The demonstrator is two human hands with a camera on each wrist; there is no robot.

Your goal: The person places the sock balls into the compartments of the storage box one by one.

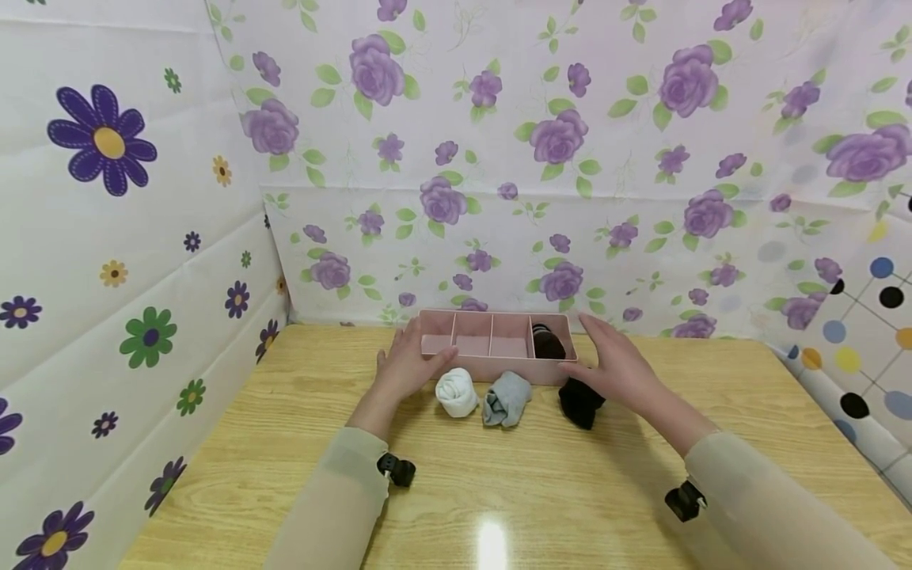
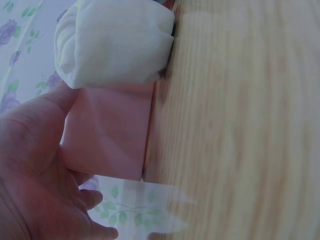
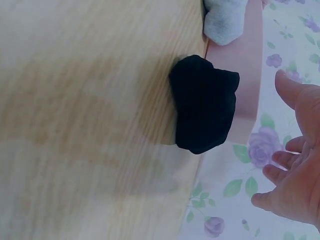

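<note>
A long pink box (image 1: 473, 369) with several compartments stands near the back of the table. My left hand (image 1: 408, 366) is at its left end, thumb along the front wall and relaxed fingers round the corner. Spread around the right end is my right hand (image 1: 618, 366); in the right wrist view its fingers (image 3: 282, 160) are apart from the box. A dark rolled sock (image 1: 549, 343) with pale stripes sits in the rightmost compartment. Before the box lie a white rolled sock (image 1: 457, 393), a grey rolled sock (image 1: 507, 400) and a black rolled sock (image 1: 580, 402), the last under my right thumb in the head view.
The wooden table (image 1: 513, 483) reaches back to a wall hung with purple-flowered cloth (image 1: 442, 202). A daisy-patterned cloth (image 1: 142, 261) borders it on the left, a dotted cloth (image 1: 855, 356) on the right. Small black cameras are strapped to both wrists.
</note>
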